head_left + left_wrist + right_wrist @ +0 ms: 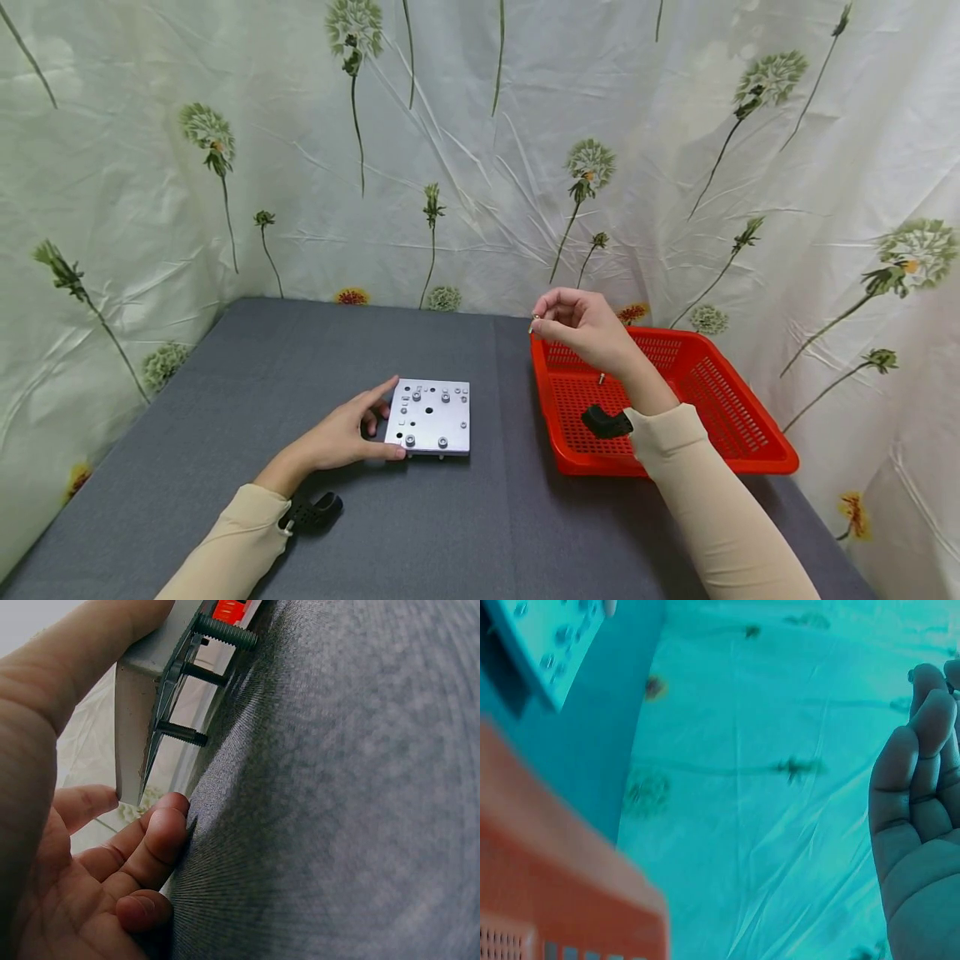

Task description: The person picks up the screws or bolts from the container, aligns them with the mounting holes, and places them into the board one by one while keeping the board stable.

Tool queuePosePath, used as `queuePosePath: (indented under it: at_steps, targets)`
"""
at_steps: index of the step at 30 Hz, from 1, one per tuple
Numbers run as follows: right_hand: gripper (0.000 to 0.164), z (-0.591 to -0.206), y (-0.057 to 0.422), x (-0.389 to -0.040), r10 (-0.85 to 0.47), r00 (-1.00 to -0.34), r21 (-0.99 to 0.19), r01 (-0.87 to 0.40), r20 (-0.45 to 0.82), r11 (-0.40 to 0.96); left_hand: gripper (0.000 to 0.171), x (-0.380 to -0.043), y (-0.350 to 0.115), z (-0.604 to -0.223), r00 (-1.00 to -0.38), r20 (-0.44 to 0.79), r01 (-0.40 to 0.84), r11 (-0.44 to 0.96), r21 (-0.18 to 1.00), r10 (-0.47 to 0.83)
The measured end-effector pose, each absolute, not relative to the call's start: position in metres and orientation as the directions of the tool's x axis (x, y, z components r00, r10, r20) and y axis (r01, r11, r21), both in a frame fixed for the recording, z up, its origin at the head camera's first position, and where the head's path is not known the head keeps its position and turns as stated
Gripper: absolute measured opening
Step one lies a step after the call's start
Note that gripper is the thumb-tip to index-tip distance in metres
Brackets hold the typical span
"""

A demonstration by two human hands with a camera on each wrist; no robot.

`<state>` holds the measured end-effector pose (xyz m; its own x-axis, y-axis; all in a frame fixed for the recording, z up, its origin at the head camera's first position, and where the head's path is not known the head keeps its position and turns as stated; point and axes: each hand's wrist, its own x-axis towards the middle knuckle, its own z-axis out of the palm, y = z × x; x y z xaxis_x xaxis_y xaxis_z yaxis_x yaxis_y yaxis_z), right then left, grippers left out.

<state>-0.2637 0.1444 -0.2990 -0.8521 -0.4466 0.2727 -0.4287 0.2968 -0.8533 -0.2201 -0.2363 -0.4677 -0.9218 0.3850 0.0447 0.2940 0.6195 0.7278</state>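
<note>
A square silver metal plate [429, 417] with several socket-head screws and holes sits on the dark cloth. Screw shanks stick out beneath it in the left wrist view. My left hand [348, 427] holds the plate along its left side, thumb at the near corner and index finger at the far one; the other fingers curl loosely beside it. Over the left rim of a red basket [551, 417], my right hand [588, 329] pinches a small brass-coloured piece [533, 322] between thumb and index finger. Its exact shape is too small to tell.
A small metal screw-like piece [602, 378] is in the basket, partly behind the right forearm. Dark grey cloth [300, 350] covers the table. A white curtain [480, 167] with a dandelion print hangs behind and at both sides.
</note>
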Motion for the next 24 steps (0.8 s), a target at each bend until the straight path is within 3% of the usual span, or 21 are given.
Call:
queuePosePath:
  at_steps: [16, 24]
  targets:
    - [0.007, -0.31, 0.078, -0.247, -0.557, -0.761, -0.855, -0.492, 0.332, 0.162, 0.117, -0.22, -0.235, -0.466, -0.922, 0.037, 0.288, 0.619, 0.731, 0.385]
    - [0.007, -0.345, 0.044, -0.244, -0.605, -0.748, -0.85, -0.482, 0.273, 0.213, 0.116, -0.22, -0.236, -0.467, -0.922, 0.041, 0.289, 0.617, 0.732, 0.384]
